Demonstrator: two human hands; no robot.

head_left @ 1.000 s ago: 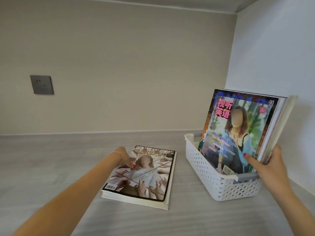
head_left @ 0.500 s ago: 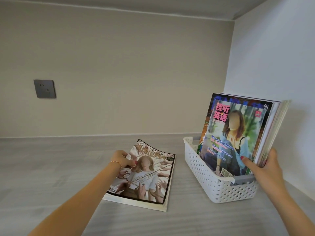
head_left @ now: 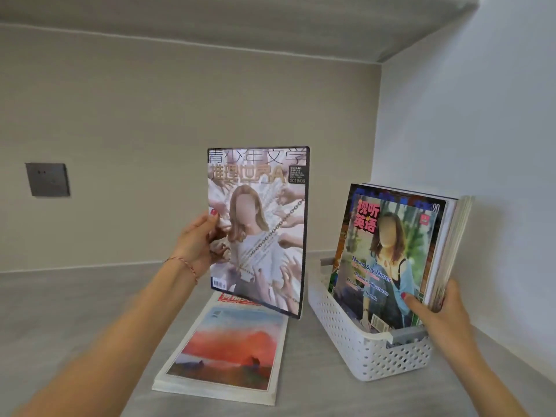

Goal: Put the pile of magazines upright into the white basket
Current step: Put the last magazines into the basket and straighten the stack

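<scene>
My left hand [head_left: 197,245] grips a magazine [head_left: 264,236] with a pale cover by its left edge and holds it upright in the air, above the flat pile [head_left: 228,347]. The pile's top cover shows a red sunset. At the right stands the white perforated basket [head_left: 370,350] with several magazines [head_left: 391,254] upright inside, leaning toward the right wall. My right hand [head_left: 436,314] holds those magazines at their lower right edge, thumb on the front cover.
The grey shelf surface [head_left: 75,320] runs left and forward. A back wall with a grey socket plate [head_left: 48,179] is at the left. A white side wall [head_left: 481,145] stands close behind the basket.
My left hand has lifted the top magazine off the pile and turned it upright, uncovering the red sunset cover. My right hand stays on the magazines in the basket.
</scene>
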